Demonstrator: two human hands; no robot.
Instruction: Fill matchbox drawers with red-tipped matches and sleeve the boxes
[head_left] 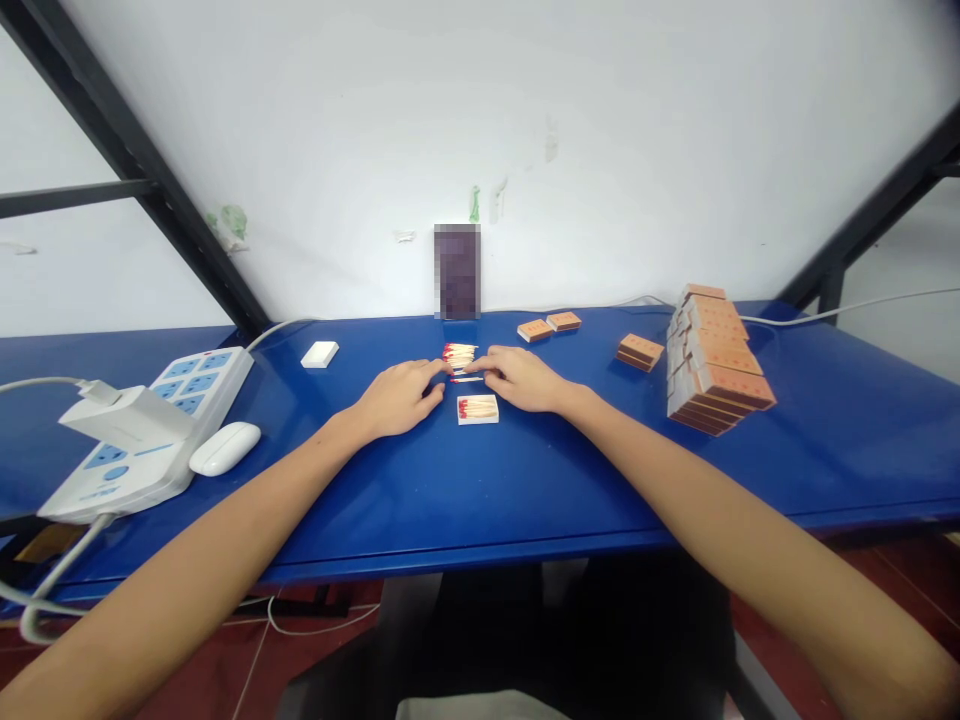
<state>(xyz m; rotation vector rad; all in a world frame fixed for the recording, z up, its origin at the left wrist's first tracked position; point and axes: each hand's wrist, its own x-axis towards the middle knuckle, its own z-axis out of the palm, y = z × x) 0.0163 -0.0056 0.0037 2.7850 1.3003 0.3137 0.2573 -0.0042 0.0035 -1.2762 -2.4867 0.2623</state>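
A small pile of red-tipped matches [459, 355] lies on the blue table in front of me. At the pile's left, match-head end is my left hand [401, 397], index finger stretched to it and thumb apart. My right hand [525, 378] reaches in from the other side, its index fingertip on the matches' plain ends. Neither hand grips anything visible. One loose match [466, 380] sits just below the pile, between the hands. Nearer to me is a white matchbox tray [478, 418] with several matches in it, heads to the left.
Stacked orange matchboxes [716, 360] stand at the right, with a smaller stack [640, 351] beside them. Two matchboxes [550, 326] lie near the wall. On the left are a power strip [176, 400], a white earbud case [225, 448] and a small white box [320, 354].
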